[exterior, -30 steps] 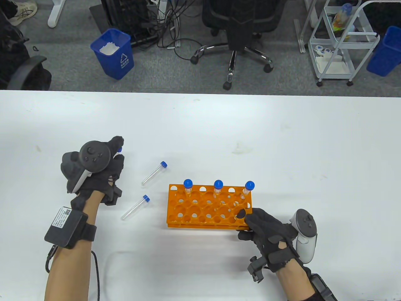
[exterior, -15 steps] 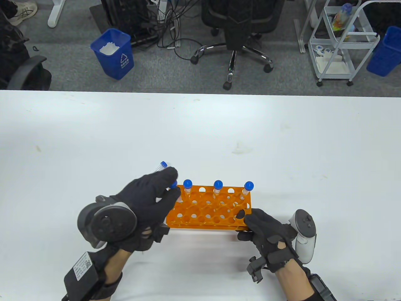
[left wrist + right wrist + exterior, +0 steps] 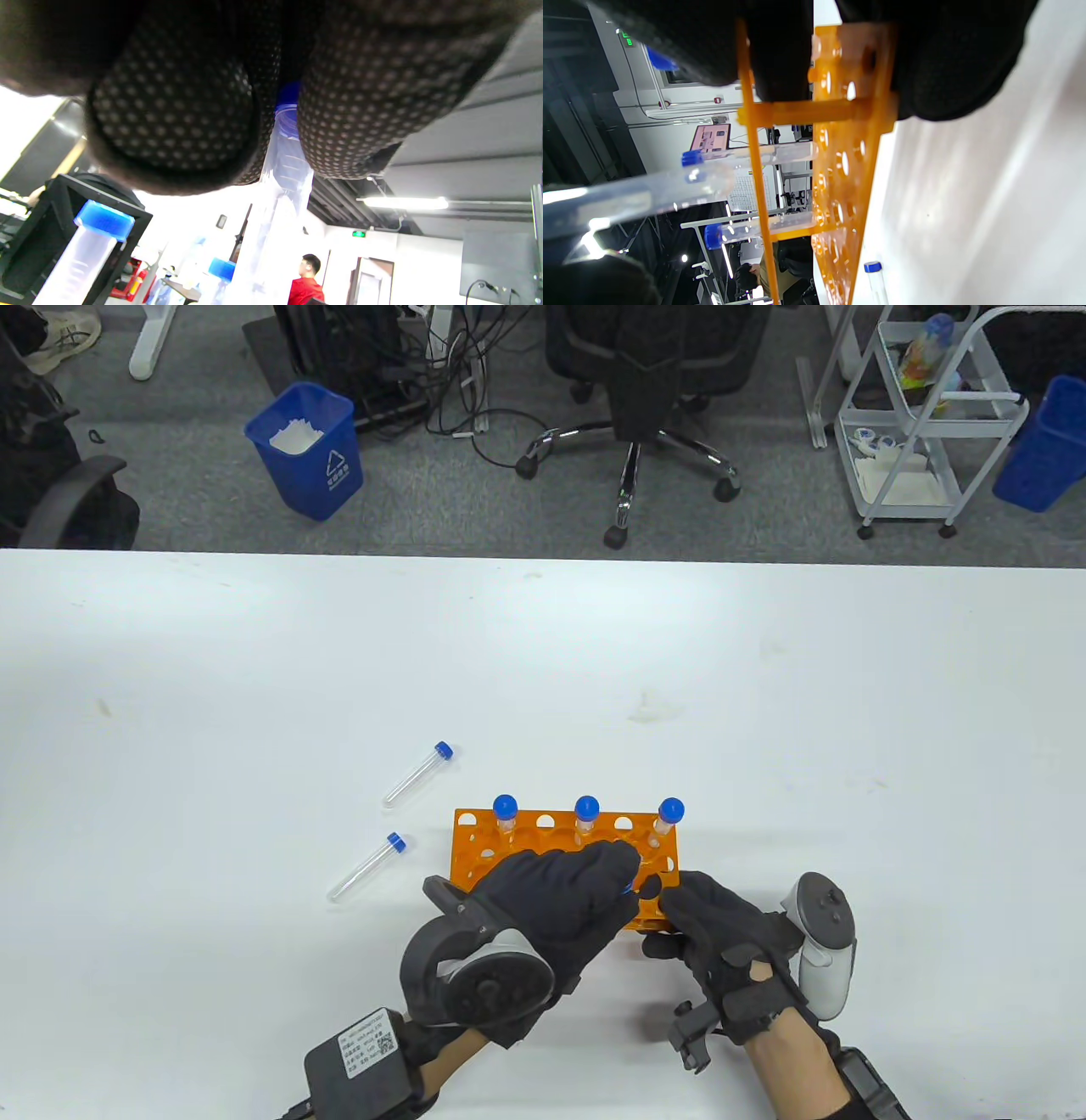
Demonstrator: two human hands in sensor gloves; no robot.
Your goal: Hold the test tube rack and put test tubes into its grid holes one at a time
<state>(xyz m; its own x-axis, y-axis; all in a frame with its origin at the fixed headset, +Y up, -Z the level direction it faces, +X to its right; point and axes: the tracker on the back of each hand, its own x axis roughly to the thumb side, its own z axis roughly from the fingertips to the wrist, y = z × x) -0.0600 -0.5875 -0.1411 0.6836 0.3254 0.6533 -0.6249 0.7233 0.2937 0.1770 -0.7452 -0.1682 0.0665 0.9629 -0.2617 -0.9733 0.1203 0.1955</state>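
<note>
The orange rack (image 3: 475, 836) stands on the white table with three blue-capped tubes in its back row (image 3: 505, 808) (image 3: 586, 809) (image 3: 670, 812). My left hand (image 3: 624, 875) hovers over the rack's front right part and pinches a clear blue-capped tube (image 3: 285, 169) near its cap between its fingers (image 3: 169, 106). The tube's lower end hangs just above the rack's top plate (image 3: 628, 195). My right hand (image 3: 657, 901) grips the rack's front right corner, with its fingers (image 3: 780, 51) around the frame (image 3: 840, 169).
Two loose blue-capped tubes lie on the table left of the rack, one farther back (image 3: 417, 774) and one nearer (image 3: 367, 867); the nearer one shows in the right wrist view (image 3: 876, 279). Chairs, blue bins and a cart stand on the floor beyond the table's far edge.
My left hand has carried its tube from the table's left side to the rack's left end, then over the rack's front right part. My right hand and the rack have barely moved.
</note>
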